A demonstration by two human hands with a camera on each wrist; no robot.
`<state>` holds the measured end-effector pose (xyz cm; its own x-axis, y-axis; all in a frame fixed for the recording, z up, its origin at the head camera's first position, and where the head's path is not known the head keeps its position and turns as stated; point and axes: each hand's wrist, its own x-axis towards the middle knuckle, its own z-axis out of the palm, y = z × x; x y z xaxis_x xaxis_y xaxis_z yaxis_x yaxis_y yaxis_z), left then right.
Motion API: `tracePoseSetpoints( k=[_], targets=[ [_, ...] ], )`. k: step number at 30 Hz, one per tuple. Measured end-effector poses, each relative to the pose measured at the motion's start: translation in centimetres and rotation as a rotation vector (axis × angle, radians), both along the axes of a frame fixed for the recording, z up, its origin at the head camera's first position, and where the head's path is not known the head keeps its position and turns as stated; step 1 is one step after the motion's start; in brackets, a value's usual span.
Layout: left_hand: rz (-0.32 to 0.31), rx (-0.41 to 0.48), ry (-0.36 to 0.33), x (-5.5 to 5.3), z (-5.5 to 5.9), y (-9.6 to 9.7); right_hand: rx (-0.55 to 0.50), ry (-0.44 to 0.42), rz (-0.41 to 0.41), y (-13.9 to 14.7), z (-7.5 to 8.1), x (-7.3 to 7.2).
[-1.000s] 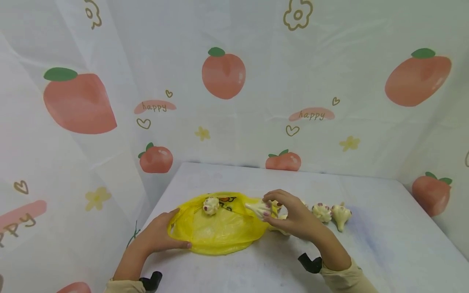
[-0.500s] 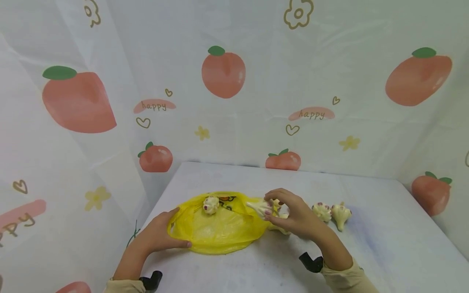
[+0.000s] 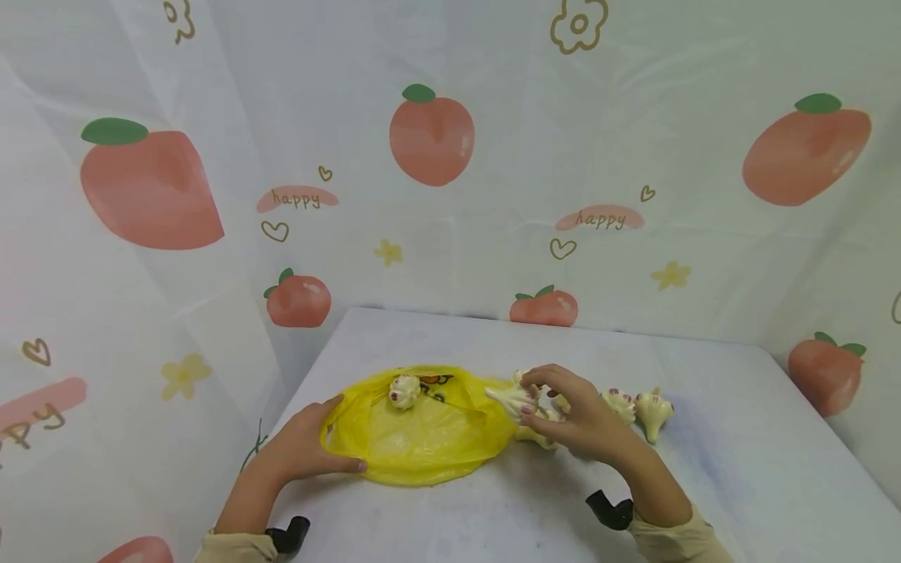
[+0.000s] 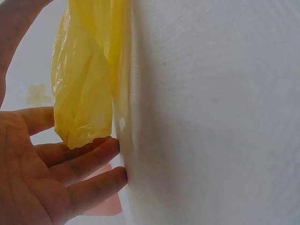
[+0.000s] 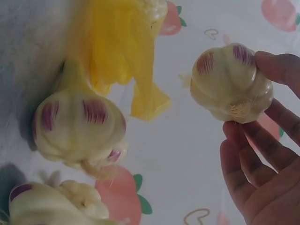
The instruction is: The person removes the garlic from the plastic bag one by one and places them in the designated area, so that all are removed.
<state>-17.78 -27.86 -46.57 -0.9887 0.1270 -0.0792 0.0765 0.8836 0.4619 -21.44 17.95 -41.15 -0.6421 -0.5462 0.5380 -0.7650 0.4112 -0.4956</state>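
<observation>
A yellow plastic bag [image 3: 429, 438] lies on the white table with its mouth spread, and one garlic bulb [image 3: 404, 391] rests in it. My left hand [image 3: 303, 446] is at the bag's left end, thumb along the front rim. In the left wrist view, that hand's fingers [image 4: 89, 164] are outstretched against the hanging yellow plastic. My right hand [image 3: 580, 414] pinches another garlic bulb [image 5: 232, 84] between thumb and fingertips, raised beside the bag's right end. More bulbs lie under and behind this hand, including a purple-streaked garlic bulb [image 5: 79, 129].
Right of my right hand, two garlic bulbs [image 3: 653, 414] lie side by side on the table [image 3: 732, 469]. A white backdrop [image 3: 479, 258] with printed fruit stands behind the table and along its sides. A thin green strand [image 3: 255, 446] shows beside my left wrist.
My right hand has shifted slightly to the right with its garlic bulb, away from the bag's mouth. My left hand and the bag stay nearly in place; the head view has tilted a little.
</observation>
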Motion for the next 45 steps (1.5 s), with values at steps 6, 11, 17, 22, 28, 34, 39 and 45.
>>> tracePoseSetpoints(
  k=[6, 11, 17, 22, 28, 34, 39, 45],
  targets=[
    [-0.011, 0.018, 0.011, 0.0, 0.1, -0.2, 0.008, -0.034, -0.036, 0.8, -0.1, 0.4],
    [-0.013, 0.020, 0.013, -0.1, 0.0, -0.3, 0.026, -0.040, -0.061, 1.7, -0.3, 0.7],
    [-0.015, 0.028, 0.016, 0.0, 0.0, -0.1, 0.025, -0.015, -0.102, 3.2, -0.5, 0.9],
    [-0.011, 0.028, 0.003, 0.1, 0.1, 0.0, 0.030, -0.010, -0.154, 4.5, -0.8, 1.1],
    [-0.009, 0.020, -0.003, 0.1, 0.2, -0.1, -0.004, -0.012, -0.189, 6.1, -1.1, 1.4],
    [-0.009, 0.015, -0.007, 0.0, 0.1, -0.1, 0.018, -0.011, -0.275, 7.8, -1.4, 1.9],
    [-0.016, 0.012, 0.002, 0.0, 0.1, -0.1, 0.030, -0.047, -0.329, 9.3, -1.7, 2.2],
    [-0.011, 0.012, -0.003, 0.0, 0.2, 0.0, 0.036, -0.078, -0.379, 10.9, -1.7, 2.6]
  ],
)
